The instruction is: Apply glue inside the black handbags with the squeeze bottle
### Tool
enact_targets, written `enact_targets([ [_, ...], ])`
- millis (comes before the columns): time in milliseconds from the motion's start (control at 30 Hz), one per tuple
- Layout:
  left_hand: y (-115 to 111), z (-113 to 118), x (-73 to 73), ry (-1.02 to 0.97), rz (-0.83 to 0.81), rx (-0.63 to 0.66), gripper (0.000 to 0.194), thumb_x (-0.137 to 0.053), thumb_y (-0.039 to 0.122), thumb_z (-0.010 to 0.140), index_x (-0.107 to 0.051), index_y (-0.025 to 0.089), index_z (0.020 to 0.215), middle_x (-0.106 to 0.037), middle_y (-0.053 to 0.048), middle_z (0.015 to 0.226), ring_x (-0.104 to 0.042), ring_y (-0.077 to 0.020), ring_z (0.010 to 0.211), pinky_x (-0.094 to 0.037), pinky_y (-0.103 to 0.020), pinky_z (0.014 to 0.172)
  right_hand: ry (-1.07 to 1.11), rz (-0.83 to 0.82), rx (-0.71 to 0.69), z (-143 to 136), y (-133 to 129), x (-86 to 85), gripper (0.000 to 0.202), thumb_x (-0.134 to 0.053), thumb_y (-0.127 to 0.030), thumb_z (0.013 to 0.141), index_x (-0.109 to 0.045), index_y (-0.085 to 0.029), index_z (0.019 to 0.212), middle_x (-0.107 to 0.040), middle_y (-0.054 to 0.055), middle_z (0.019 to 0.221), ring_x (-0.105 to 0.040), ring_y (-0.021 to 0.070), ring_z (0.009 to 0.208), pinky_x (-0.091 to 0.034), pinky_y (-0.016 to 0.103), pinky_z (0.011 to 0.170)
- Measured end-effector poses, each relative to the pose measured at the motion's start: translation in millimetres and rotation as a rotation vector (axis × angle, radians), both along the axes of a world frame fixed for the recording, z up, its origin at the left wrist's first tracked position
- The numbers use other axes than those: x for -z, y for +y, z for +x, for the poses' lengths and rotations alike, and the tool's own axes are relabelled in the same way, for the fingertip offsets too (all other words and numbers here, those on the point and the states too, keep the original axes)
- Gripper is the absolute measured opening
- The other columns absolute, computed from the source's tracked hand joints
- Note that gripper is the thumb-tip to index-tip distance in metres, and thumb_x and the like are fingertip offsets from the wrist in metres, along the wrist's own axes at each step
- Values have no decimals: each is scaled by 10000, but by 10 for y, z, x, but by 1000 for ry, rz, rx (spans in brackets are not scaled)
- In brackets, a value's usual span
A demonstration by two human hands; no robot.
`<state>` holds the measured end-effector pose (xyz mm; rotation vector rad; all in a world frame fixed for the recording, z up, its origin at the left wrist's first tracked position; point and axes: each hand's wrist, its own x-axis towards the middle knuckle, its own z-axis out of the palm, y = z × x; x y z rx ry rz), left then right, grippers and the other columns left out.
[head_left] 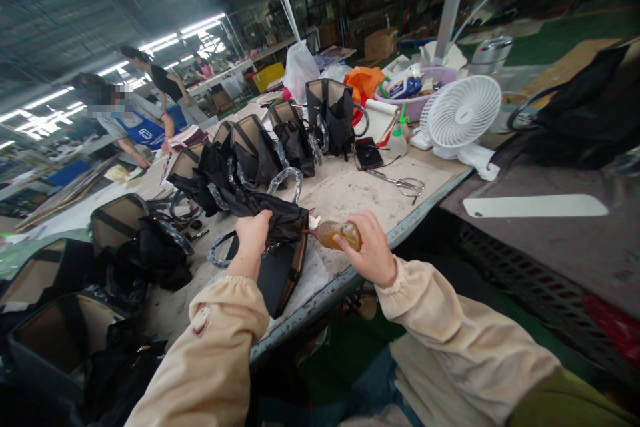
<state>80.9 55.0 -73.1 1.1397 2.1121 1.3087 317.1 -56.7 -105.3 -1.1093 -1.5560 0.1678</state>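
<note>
In my right hand (pixel 369 248) is a squeeze bottle (pixel 331 235) of amber liquid, lying on its side with its narrow tip pointing left. The tip meets or nearly meets the edge of a black handbag (pixel 273 279) at the table's front edge. My left hand (pixel 253 240) grips the bag's loose black fabric (pixel 280 213), fingers closed over it. A plastic-wrapped handle (pixel 220 250) curves out beside my left wrist. The bag's inside is mostly hidden from me.
Several open black bags (pixel 253 147) crowd the left and back of the worktable (pixel 345 197). Scissors (pixel 400 181), a phone (pixel 369 153), a green-capped bottle (pixel 397 141) and a white fan (pixel 463 113) stand right of them. A co-worker (pixel 135 120) in a blue apron works at far left.
</note>
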Motion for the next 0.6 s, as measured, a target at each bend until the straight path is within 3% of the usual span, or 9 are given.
enact_targets([
  [133, -5, 10, -12, 12, 6, 0, 245, -689, 266, 548, -668, 124, 747, -639, -75, 658, -652, -287, 741, -531, -380, 656, 101, -88, 1, 19, -3, 0, 218, -580, -362, 855, -523, -209, 1000, -554, 64, 921, -526, 225, 882, -452, 388, 801],
  [333, -15, 34, -24, 26, 12, 6, 219, -675, 263, 566, -677, 136, 745, -654, -71, 673, -651, -261, 721, -521, -353, 657, 493, -358, 0, 144, 145, 120, 315, -627, -473, 798, -553, -214, 962, -573, 1, 829, -530, 172, 761, -443, 336, 749],
  [500, -31, 31, -20, 45, -3, 14, 190, -658, 270, 588, -688, 137, 720, -653, -80, 653, -657, -267, 738, -507, -337, 661, 1143, -614, -188, 175, 252, 101, 369, -717, -472, 693, -561, -217, 909, -599, -6, 837, -552, 141, 692, -428, 240, 545],
  [600, -44, 29, -21, 61, -18, 25, 182, -649, 276, 605, -695, 140, 717, -658, -85, 652, -664, -274, 768, -496, -327, 672, 1316, -782, -367, 195, 243, 8, 339, -655, -459, 737, -584, -218, 966, -620, 27, 886, -527, 126, 617, -339, 192, 404],
])
